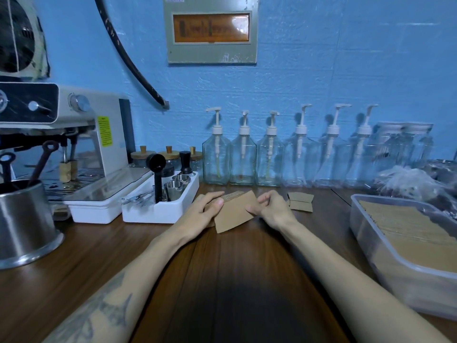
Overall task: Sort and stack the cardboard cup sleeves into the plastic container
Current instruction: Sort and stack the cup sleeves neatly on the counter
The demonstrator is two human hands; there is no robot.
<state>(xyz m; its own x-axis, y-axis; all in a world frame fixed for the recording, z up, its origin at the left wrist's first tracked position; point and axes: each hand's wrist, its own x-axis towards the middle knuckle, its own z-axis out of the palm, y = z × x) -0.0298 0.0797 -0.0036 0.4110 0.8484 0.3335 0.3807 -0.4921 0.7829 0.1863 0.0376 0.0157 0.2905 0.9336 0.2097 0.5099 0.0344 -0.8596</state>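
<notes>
A small stack of flat brown cardboard cup sleeves [233, 212] stands tilted on the wooden counter at the middle. My left hand [205, 207] grips its left edge, thumb on the front face. My right hand [269, 206] pinches its right edge. A couple of loose sleeves [300, 202] lie flat on the counter just right of my right hand. At the right edge sits the clear plastic container [378, 246], which holds a long row of sleeves [405, 231] packed together.
A white tray [158, 214] with metal cups and a black scoop sits left of my hands. An espresso machine [74, 134] and a steel pot [24, 224] stand far left. Several glass pump bottles [243, 157] line the blue wall. Plastic bags [415, 181] lie behind the container.
</notes>
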